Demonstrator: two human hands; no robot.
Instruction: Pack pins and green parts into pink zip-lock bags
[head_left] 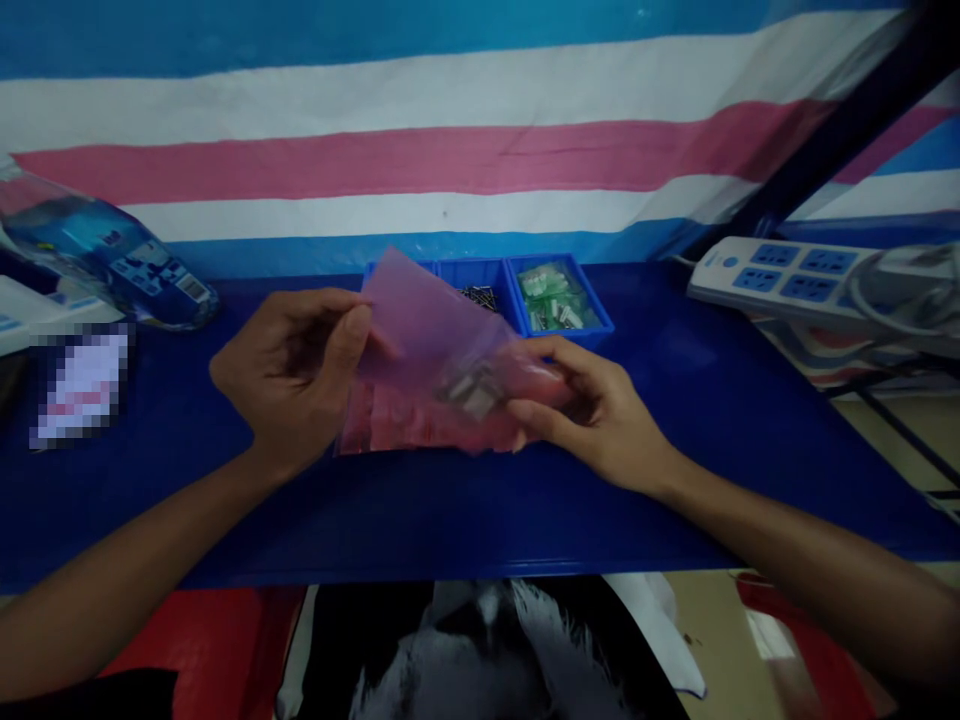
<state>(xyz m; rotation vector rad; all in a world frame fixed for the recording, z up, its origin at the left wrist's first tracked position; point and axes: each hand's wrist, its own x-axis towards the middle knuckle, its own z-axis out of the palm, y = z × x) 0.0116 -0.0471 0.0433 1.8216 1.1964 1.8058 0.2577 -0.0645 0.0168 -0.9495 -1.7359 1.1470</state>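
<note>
Between my two hands a pink see-through plastic bag is held up over the table. Pinched at its upper left edge is my left hand, thumb against fingers. The lower right end of the bag is gripped by my right hand, its thumb in front. Small greyish metal parts show blurred inside the bag, near the right hand. Below and behind it, more pink plastic bags lie on the table, partly covered.
Behind the bag stands a blue divided tray with screws and green bags of parts. A power strip with a cable lies right, a blue packet left. The blue table ends just before my body.
</note>
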